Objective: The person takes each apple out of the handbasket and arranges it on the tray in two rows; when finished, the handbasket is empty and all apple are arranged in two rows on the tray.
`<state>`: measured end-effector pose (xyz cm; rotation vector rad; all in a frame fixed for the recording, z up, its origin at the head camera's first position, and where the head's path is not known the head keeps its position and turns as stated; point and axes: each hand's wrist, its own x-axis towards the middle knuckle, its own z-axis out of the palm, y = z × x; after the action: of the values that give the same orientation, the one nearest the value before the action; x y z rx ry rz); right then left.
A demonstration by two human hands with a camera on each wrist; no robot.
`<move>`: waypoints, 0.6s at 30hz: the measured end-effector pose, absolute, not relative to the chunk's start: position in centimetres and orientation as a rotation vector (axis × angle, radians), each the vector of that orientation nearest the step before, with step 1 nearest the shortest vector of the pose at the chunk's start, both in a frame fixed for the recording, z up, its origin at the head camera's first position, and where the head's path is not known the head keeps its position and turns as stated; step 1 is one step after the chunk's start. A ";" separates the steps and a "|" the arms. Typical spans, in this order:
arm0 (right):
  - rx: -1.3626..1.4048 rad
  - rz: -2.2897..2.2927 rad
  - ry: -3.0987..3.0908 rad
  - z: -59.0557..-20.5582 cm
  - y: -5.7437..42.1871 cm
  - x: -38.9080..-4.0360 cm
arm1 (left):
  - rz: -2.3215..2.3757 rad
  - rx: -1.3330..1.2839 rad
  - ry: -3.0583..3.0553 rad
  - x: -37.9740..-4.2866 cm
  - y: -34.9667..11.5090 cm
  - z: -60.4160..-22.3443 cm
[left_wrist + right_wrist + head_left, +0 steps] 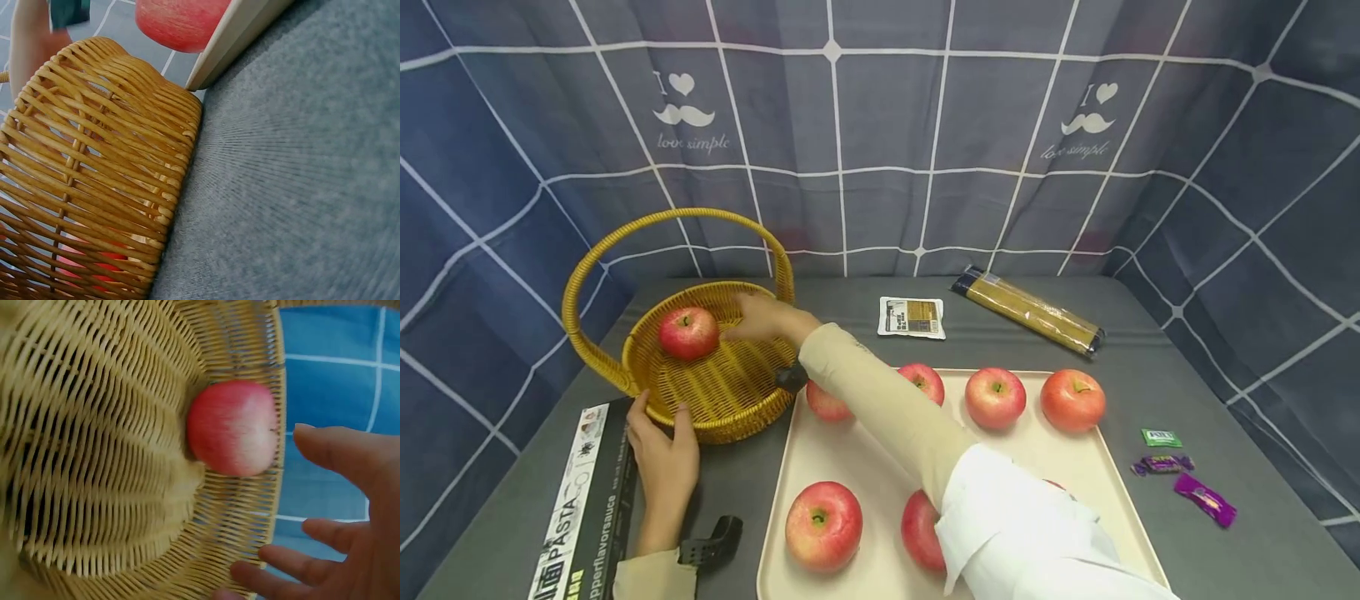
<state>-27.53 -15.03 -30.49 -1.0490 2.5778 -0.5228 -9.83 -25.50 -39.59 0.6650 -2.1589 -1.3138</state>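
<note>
A yellow wicker basket (715,408) with a tall arched handle stands at the left, one red apple (688,333) lying inside it. My right hand (767,319) reaches over the basket's far right side, beside the apple. Its fingers are spread and apart from the apple (232,428) in the right wrist view. At the near left of the basket, my left hand (662,458) touches the rim by the handle's foot, thumb and fingers extended. The left wrist view shows the basket's woven side (94,162), but not the left hand's fingers.
A cream tray (782,508) with several apples, among them a near-left one (823,527), is partly hidden under my right arm. A pasta box (587,500) lies left. Behind are a white packet (912,317) and a noodle pack (1030,312); wrapped candies (1205,498) lie right.
</note>
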 end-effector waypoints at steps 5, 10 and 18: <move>-0.957 -0.691 2.540 -31.5 -16.6 -28.3 | -1.298 0.660 -2.157 -10.2 -25.1 -39.5; -0.729 -1.086 2.473 -33.3 -17.4 -28.3 | -1.308 0.645 -2.196 -10.5 -24.8 -39.6; -0.583 -1.335 2.142 -35.6 -18.9 -27.9 | -1.341 0.696 -2.180 -9.9 -25.4 -39.6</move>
<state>-27.85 -18.89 -35.56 -0.5830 2.1418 -1.3355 -9.88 -25.45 -39.60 0.6965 -2.1796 -1.3405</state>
